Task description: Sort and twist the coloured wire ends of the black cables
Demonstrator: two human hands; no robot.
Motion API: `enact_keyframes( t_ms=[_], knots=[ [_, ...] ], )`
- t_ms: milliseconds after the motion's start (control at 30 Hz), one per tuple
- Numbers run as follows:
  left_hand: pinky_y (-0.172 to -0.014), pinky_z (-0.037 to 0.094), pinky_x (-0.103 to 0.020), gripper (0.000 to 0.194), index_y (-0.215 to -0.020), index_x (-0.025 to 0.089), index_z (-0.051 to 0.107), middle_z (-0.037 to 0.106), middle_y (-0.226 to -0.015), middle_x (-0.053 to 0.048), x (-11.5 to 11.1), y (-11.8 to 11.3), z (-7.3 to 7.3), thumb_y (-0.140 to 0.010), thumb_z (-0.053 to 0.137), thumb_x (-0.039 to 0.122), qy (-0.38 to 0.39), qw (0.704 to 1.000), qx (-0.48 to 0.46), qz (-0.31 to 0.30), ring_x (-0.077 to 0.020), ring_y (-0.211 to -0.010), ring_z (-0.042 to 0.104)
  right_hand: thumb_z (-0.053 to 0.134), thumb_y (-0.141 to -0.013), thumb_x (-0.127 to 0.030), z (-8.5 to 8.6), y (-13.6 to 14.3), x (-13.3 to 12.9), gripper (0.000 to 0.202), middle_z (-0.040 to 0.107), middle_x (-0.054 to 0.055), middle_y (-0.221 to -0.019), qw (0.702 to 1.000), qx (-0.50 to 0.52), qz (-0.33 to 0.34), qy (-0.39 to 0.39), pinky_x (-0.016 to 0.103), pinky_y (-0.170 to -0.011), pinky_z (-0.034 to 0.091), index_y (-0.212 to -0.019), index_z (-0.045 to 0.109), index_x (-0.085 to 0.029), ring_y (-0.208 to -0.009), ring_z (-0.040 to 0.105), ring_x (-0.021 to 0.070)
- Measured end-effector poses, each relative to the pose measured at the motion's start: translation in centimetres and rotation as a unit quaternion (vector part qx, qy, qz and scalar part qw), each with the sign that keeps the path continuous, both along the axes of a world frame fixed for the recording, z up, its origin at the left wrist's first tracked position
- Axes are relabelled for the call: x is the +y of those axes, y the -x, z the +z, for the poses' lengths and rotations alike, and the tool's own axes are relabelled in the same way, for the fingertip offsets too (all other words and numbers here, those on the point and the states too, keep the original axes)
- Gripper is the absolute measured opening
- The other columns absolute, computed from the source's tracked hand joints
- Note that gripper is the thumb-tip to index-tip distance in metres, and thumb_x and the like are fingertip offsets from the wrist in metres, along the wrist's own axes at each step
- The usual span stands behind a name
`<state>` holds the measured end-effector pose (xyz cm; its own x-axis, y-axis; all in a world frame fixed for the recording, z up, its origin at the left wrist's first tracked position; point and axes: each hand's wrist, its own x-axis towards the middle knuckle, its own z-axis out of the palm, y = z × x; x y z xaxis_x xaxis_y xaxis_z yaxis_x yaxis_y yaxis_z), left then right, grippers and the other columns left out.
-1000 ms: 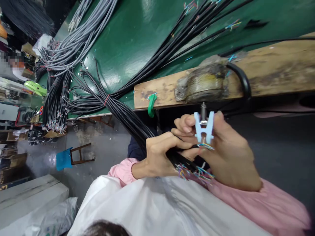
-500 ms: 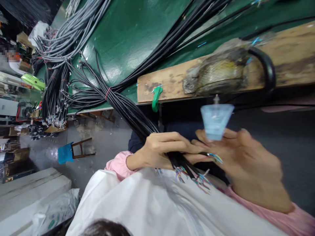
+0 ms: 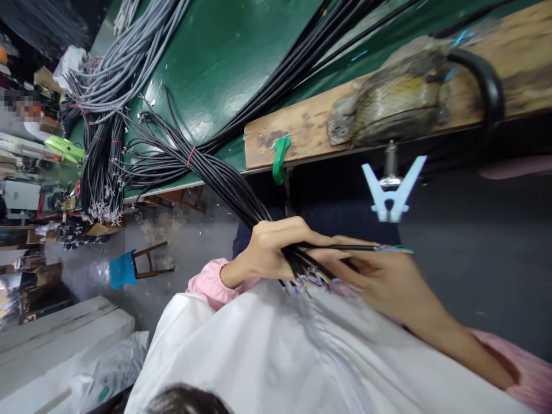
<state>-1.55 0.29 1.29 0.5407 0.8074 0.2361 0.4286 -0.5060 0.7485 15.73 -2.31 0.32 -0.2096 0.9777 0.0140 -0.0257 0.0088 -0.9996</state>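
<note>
My left hand is closed round a bundle of black cables, close to their stripped ends. Thin coloured wires fan out below its fingers. One cable sticks out to the right from the bundle, with bare coloured wires at its tip. My right hand is beside the left one, fingers bent together against the cables; what its fingertips pinch is partly hidden. Above my right hand a light blue clip-like piece hangs on a metal tip under a taped tool.
The tool lies on a wooden board with a green hook at the edge of the green table. Grey cables and more black cables lie at the left. A blue stool stands on the floor.
The light blue piece has turned and now shows a V shape, clear of my right hand. My right hand has moved lower and its fingers have closed in. One cable now points straight right.
</note>
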Motion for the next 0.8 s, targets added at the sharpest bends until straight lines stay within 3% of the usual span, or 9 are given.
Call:
enact_keyframes(
  t_ms=[100, 300, 433, 567, 667, 800],
  knots=[
    [-0.048, 0.045, -0.018, 0.048, -0.078, 0.012, 0.076, 0.068, -0.061, -0.002, -0.6, -0.5, -0.1, -0.088, 0.066, 0.058, -0.028, 0.998, -0.027, 0.052, -0.0045, -0.046, 0.051, 0.075, -0.082, -0.038, 0.1, -0.8, -0.6, 0.009, 0.073, 0.003, -0.078, 0.995, -0.001, -0.103, -0.007, 0.027, -0.054, 0.054, -0.079, 0.077, -0.029, -0.065, 0.067, 0.0167],
    [-0.051, 0.045, -0.016, 0.049, -0.076, 0.011, 0.074, 0.067, -0.061, -0.001, -0.7, -0.9, 0.8, -0.092, 0.060, 0.055, -0.081, 0.993, -0.050, 0.065, -0.0039, -0.050, 0.055, 0.085, -0.072, -0.047, 0.2, -1.2, -0.5, 0.031, 0.075, 0.004, -0.092, 0.989, 0.071, -0.132, 0.005, 0.032, -0.062, 0.060, -0.099, 0.076, -0.033, -0.075, 0.071, 0.0188],
    [-0.050, 0.043, -0.017, 0.045, -0.076, 0.012, 0.073, 0.067, -0.062, -0.001, -0.8, -1.4, 0.1, -0.093, 0.062, 0.053, -0.130, 0.987, -0.052, 0.084, -0.0050, -0.050, 0.054, 0.079, -0.082, -0.031, 0.3, -0.1, -0.2, 0.003, 0.071, 0.002, -0.076, 0.969, -0.003, -0.219, -0.114, 0.032, -0.057, 0.053, -0.083, 0.076, -0.031, -0.068, 0.067, 0.0174],
    [-0.044, 0.038, -0.017, 0.047, -0.070, 0.013, 0.070, 0.061, -0.057, 0.001, -0.8, -1.7, -0.2, -0.094, 0.060, 0.051, -0.167, 0.978, -0.065, 0.102, -0.0044, -0.046, 0.049, 0.077, -0.080, -0.013, 1.1, 0.1, 0.1, 0.016, 0.069, -0.002, -0.068, 0.939, -0.057, -0.250, -0.231, 0.029, -0.052, 0.049, -0.081, 0.071, -0.029, -0.057, 0.062, 0.0136],
    [-0.049, 0.045, -0.017, 0.042, -0.077, 0.012, 0.073, 0.065, -0.063, 0.000, -0.5, -1.1, 0.7, -0.096, 0.060, 0.048, -0.109, 0.992, -0.001, 0.058, -0.0053, -0.052, 0.056, 0.075, -0.081, -0.009, 1.6, -0.8, 0.4, 0.020, 0.068, -0.002, -0.066, 0.938, -0.090, -0.225, -0.249, 0.027, -0.046, 0.044, -0.077, 0.068, -0.027, -0.055, 0.062, 0.0130],
    [-0.067, 0.056, -0.019, 0.037, -0.101, 0.010, 0.074, 0.076, -0.084, -0.007, 0.2, -0.3, 2.4, -0.100, 0.053, 0.040, -0.013, 0.997, 0.037, -0.069, -0.0101, -0.074, 0.071, 0.072, -0.084, -0.011, 1.7, -1.9, 0.5, 0.020, 0.068, -0.003, -0.065, 0.948, -0.108, -0.162, -0.252, 0.027, -0.044, 0.042, -0.075, 0.067, -0.029, -0.054, 0.062, 0.0123]
  ],
)
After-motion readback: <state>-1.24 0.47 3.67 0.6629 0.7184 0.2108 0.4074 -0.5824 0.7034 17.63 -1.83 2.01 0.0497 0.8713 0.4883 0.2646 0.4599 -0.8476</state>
